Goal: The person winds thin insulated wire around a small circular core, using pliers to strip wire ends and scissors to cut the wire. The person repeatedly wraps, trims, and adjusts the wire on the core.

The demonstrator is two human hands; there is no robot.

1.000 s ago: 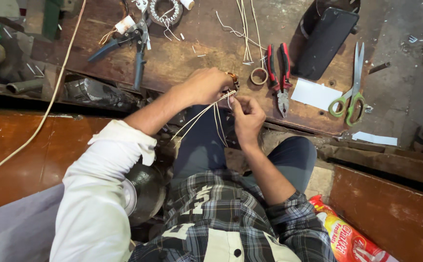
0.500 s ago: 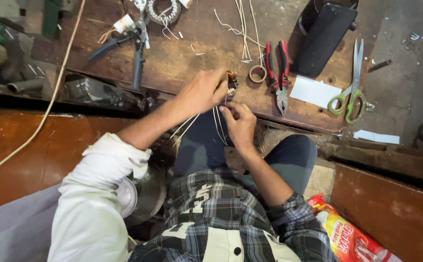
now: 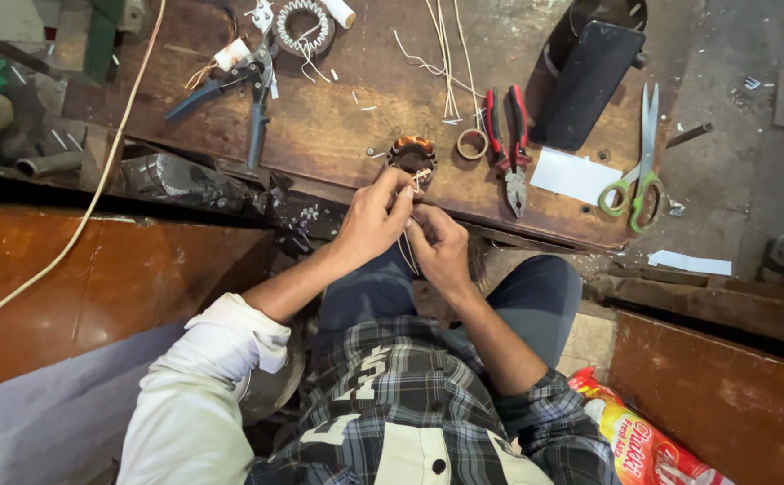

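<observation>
A small copper-wound coil (image 3: 412,151) lies near the front edge of the wooden bench (image 3: 347,117). Thin pale wire leads (image 3: 419,177) run from it back to my fingers. My left hand (image 3: 372,218), on a white-sleeved arm, pinches the leads just below the coil. My right hand (image 3: 438,244), on a plaid-sleeved arm, is closed on the same leads right beside it, fingertips touching the left hand's. More of the wire strands hang down between my hands toward my lap.
Red-handled pliers (image 3: 509,144) and a tape ring (image 3: 473,144) lie right of the coil, then white paper (image 3: 576,175), green-handled scissors (image 3: 639,175) and a black flat device (image 3: 589,81). Blue-handled pliers (image 3: 239,90), a stator ring (image 3: 305,27) and a pale cord (image 3: 95,180) are left. A snack packet (image 3: 634,431) lies lower right.
Both hands have drawn back from the bench toward my body, uncovering the coil, with the leads still pinched between them.
</observation>
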